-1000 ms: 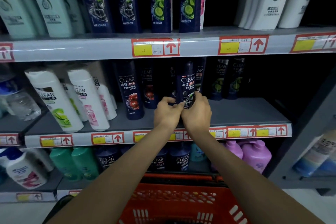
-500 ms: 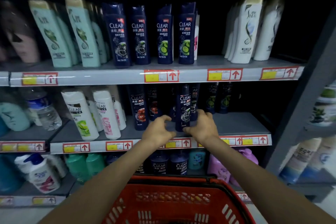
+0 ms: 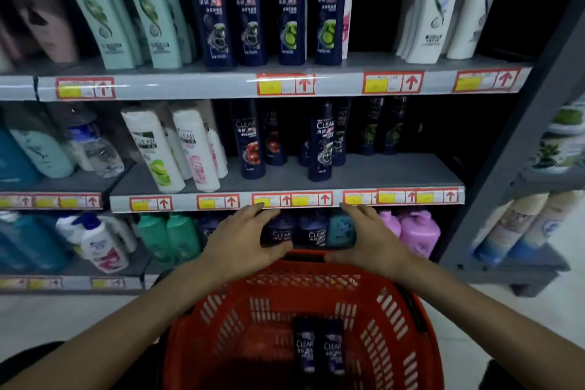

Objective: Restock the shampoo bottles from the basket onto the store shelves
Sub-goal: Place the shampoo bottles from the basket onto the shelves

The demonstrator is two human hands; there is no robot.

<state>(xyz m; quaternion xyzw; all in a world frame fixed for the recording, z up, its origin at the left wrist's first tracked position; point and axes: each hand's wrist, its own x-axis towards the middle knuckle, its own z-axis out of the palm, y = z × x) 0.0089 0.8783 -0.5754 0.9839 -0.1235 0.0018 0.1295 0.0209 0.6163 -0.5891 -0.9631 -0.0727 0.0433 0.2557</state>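
Two dark blue CLEAR shampoo bottles (image 3: 319, 348) lie side by side in the bottom of the red basket (image 3: 395, 310), low in the middle of the frame. They look hard and smooth, likely a bit heavy and slippery, so grab one round its middle. The left hand (image 3: 243, 241) and right hand (image 3: 370, 241) hang over the basket's far rim, fingers spread, holding nothing.

A clear water bottle (image 3: 95, 149) stands above a white pump bottle (image 3: 102, 245).

Bare left hand (image 3: 243, 241), right hand (image 3: 370, 241), 2 bare forearms (image 3: 126, 326); dark clothing (image 3: 28, 364) below.
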